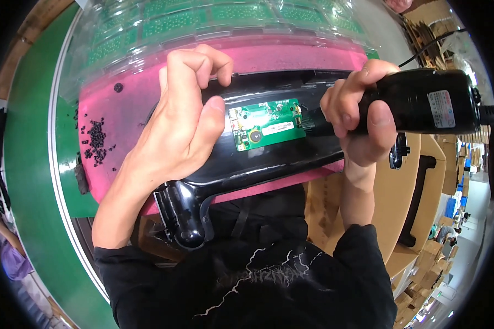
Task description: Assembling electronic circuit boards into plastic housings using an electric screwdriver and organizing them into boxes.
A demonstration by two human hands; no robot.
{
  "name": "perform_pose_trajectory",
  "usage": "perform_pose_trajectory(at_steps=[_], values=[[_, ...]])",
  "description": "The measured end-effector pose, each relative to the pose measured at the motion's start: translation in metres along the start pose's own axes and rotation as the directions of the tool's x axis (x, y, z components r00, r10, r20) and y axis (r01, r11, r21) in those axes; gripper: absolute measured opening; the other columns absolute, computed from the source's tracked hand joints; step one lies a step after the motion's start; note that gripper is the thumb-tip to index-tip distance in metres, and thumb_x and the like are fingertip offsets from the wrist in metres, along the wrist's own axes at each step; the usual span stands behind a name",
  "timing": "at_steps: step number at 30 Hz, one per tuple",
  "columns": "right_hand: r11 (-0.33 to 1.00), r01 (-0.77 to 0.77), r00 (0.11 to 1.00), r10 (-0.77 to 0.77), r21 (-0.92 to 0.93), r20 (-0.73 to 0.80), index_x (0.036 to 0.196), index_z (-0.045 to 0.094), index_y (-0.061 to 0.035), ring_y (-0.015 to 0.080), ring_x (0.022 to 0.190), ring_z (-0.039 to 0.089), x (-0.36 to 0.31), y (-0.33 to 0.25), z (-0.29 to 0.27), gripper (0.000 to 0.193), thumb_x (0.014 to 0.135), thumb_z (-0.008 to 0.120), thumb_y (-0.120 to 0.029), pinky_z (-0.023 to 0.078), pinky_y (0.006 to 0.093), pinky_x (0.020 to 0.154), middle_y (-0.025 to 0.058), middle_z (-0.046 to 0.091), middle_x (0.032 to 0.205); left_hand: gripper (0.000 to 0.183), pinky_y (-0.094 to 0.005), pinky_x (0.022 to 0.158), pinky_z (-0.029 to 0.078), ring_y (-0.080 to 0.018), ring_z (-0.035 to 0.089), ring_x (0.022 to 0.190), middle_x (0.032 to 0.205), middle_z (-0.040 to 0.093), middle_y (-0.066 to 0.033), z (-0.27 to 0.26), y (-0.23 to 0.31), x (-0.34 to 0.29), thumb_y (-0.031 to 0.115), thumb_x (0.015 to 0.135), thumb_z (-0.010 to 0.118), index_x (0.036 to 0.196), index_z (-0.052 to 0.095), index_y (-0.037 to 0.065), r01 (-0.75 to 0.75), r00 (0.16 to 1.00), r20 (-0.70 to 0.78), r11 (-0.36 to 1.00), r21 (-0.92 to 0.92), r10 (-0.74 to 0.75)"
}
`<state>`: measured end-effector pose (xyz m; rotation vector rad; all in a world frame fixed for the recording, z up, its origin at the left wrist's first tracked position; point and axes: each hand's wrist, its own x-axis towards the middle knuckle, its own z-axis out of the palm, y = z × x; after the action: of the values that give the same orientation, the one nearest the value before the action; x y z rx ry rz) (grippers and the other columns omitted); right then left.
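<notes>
A green circuit board (pixel 269 134) lies on a long glossy black plastic housing (pixel 252 156), which rests on the pink mat (pixel 241 57). My left hand (pixel 184 118) is over the left end of the housing. Its fingers are bent, with a gap to the thumb, and nothing shows between them. Gripped in my right hand (pixel 362 101) is a black electric screwdriver (pixel 414 101) with a cable at its rear. It lies nearly level, its front toward the board's right edge, where thin pins or wires show; the bit is hard to make out.
Small black screws (pixel 97 137) lie heaped on the mat's left side, with a round black part (pixel 118 87) above them. Clear plastic trays (pixel 214 24) of green boards stand at the back. At the right, a cardboard box (pixel 409 181) holds another black housing (pixel 417 200).
</notes>
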<state>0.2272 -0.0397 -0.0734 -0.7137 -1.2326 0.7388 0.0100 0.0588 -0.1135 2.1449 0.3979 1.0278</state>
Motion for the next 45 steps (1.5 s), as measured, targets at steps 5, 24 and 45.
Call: perform_pose_trajectory(at_steps=[5, 24, 45], values=[[0.993, -0.091, 0.993, 0.096, -0.07, 0.064, 0.112, 0.048, -0.007, 0.0091, 0.044, 0.037, 0.003, -0.005, -0.006, 0.04, 0.089, 0.058, -0.039, 0.034, 0.0276, 0.049, -0.0023, 0.043, 0.06, 0.033, -0.0396, 0.091, 0.037, -0.0285, 0.049, 0.097, 0.105, 0.052, -0.0135, 0.003, 0.009, 0.0, -0.001, 0.082, 0.056, 0.111, 0.04, 0.001, 0.078, 0.995, -0.075, 0.991, 0.112, -0.07], [0.875, -0.235, 0.819, -0.057, -0.423, -0.572, 0.134, 0.042, -0.0015, 0.013, 0.107, 0.052, -0.031, -0.097, -0.12, 0.049, 0.09, 0.061, -0.01, 0.049, 0.0344, 0.089, 0.0084, 0.044, 0.129, 0.022, -0.0444, 0.079, 0.049, -0.0403, 0.06, 0.094, 0.097, 0.065, -0.0188, -0.004, 0.017, 0.013, 0.018, 0.088, 0.063, 0.098, 0.063, -0.001, 0.225, 0.888, 0.141, 0.68, 0.697, -0.438], [-0.351, -0.921, 0.019, -0.471, 0.168, -0.882, 0.13, 0.046, -0.0041, 0.0408, 0.127, 0.042, -0.366, -0.172, -0.421, 0.057, 0.078, 0.063, -0.02, 0.041, 0.0527, 0.102, 0.0208, 0.041, 0.138, 0.031, -0.0397, 0.073, 0.054, -0.0299, 0.066, 0.082, 0.096, 0.068, -0.0231, -0.157, 0.025, -0.15, 0.021, 0.093, 0.057, 0.102, 0.07, -0.006, 0.215, 0.316, -0.926, 0.935, 0.281, 0.205]])
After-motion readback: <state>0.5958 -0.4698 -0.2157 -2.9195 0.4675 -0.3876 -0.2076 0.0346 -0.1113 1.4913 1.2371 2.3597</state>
